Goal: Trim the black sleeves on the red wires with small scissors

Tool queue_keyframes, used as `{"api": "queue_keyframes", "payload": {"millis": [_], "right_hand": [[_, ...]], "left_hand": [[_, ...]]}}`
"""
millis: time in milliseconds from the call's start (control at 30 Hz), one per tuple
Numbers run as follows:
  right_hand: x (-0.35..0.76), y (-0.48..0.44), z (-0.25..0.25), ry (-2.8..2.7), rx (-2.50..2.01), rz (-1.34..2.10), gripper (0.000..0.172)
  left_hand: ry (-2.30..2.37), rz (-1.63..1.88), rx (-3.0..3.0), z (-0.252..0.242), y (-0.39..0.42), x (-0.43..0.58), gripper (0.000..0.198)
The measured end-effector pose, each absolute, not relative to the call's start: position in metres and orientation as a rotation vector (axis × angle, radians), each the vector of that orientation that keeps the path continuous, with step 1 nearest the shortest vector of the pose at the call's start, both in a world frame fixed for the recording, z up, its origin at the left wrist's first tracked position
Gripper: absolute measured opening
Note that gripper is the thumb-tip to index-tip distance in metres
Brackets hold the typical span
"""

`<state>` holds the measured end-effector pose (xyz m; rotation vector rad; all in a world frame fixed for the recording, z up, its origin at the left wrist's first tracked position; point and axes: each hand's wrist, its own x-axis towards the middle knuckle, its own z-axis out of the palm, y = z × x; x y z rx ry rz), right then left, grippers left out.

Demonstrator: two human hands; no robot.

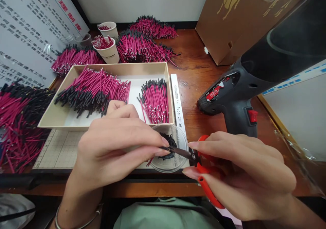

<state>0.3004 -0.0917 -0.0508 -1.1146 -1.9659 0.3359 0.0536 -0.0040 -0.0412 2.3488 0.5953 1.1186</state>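
Observation:
My left hand [109, 144] pinches a thin wire [149, 162] between thumb and fingers. Its red end sticks out below the fingers, and a dark tip shows at the fingertips. Orange-red-handled scissors [195, 157] are in my right hand [247, 171], their dark blades pointing left and reaching the wire's tip. Whether the blades touch it I cannot tell. Under both sets of fingertips stands a clear plastic cup [182, 139] with small black scraps [170, 140] inside. Behind it, a cream box [137, 67] holds two heaps of red wires with black-sleeved ends [155, 101].
A paper cutter [178, 103] lies under the box and cup. More red-and-black wire piles [137, 45] lie behind and at far left, beside paper cups [108, 52] of wires. On the right are a black heat gun [241, 96] and a brown carton [216, 25].

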Motion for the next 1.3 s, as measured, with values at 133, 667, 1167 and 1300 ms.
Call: {"api": "queue_keyframes", "payload": {"millis": [133,667,1167,1300], "right_hand": [[0.3002,-0.0917,-0.0512,-1.977,-1.123,0.323,0.017],[0.3003,-0.0903,-0.0517,-2.016,-1.077,0.312,0.019],[0.3005,-0.0900,-0.0494,-1.972,-1.113,0.307,0.020],[0.3024,-0.0914,-0.0489,-1.997,-1.098,0.294,0.020]], "left_hand": [[0.628,1.124,2.344,-0.0425,-0.0048,0.0542,0.021],[0.561,1.114,2.360,-0.0411,-0.0016,0.0507,0.013],[0.691,1.104,2.373,-0.0401,-0.0072,0.0540,0.020],[0.632,1.110,2.363,-0.0409,-0.0059,0.0527,0.015]]}}
